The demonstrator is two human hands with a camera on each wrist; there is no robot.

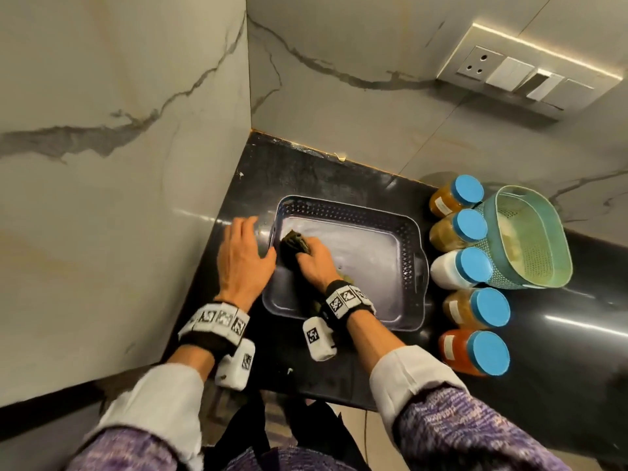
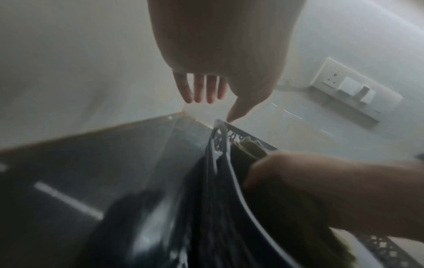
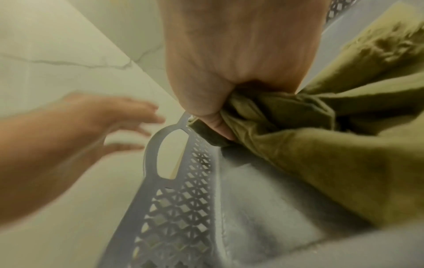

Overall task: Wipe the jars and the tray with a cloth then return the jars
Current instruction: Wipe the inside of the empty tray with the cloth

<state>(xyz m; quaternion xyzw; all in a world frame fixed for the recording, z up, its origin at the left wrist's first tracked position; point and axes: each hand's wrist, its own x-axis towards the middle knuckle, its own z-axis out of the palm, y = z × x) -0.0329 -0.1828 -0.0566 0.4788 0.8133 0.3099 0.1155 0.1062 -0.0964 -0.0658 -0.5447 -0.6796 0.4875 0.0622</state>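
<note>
Sleeves: purple knit with white cuffs, lowest in the head view.
Right hand [image 1: 314,258]: grip clenched round a bunched olive cloth [image 3: 321,145], pressed into the tray's floor at its 9 o'clock end.
Left hand [image 1: 243,254]: fingers released and spread, beside the tray's 9 o'clock handle; whether it touches the rim I cannot tell.
Tray [image 1: 413,266]: grey, lattice-walled, emptied, on the dark counter [image 1: 306,178].
Jars [image 1: 474,265]: five blue-lidded, in a line at the tray's 3 o'clock.
Basket [image 1: 530,232]: teal, behind the jars.
Handling: cloth soft, wads easily; tray likely light, may slide, so steady it by the handle; jars probably smooth, best held round the body.
</note>
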